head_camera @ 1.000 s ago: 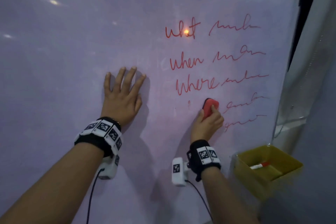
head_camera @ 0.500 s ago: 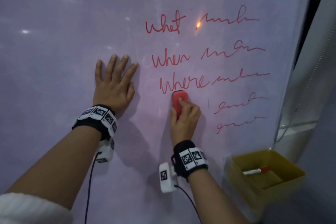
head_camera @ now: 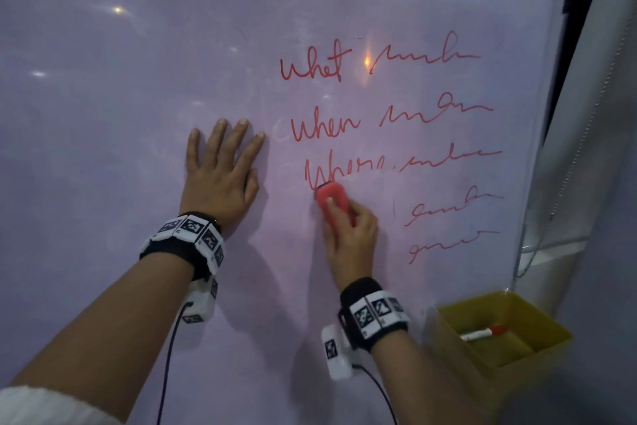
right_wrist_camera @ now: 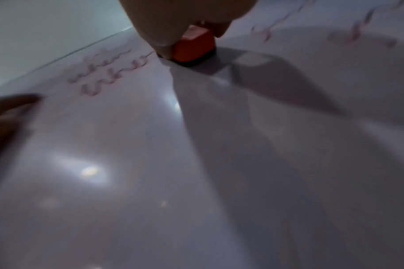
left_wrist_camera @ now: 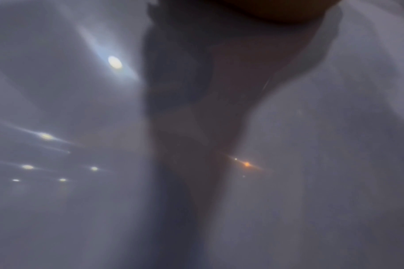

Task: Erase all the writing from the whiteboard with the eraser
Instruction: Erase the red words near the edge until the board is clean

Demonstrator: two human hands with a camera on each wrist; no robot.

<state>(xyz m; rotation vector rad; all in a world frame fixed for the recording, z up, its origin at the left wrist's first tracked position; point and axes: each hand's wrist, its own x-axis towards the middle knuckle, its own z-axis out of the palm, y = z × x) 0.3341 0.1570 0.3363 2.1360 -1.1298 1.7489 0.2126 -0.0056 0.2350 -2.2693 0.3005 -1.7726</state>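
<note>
A whiteboard [head_camera: 120,80] carries several lines of red writing [head_camera: 379,121] on its right half. My right hand [head_camera: 348,231] grips a red eraser [head_camera: 332,202] and presses it on the board just under the partly wiped word "Where". In the right wrist view the eraser [right_wrist_camera: 194,47] sits flat on the board under my fingers, its dark pad down. My left hand [head_camera: 220,169] lies flat on the board to the left of the writing, fingers straight and spread. The left wrist view is a dark blur of the board.
A yellow bin [head_camera: 448,324] stands at the lower right beside the board, with a red-capped marker [head_camera: 482,333] in it. The board's right edge [head_camera: 537,148] meets a pale wall. Cables hang from both wrist cameras.
The eraser swept left from beside the lower scribbles to under "Where", and the lower part and end of that word are now wiped. The left hand stayed flat on the board.
</note>
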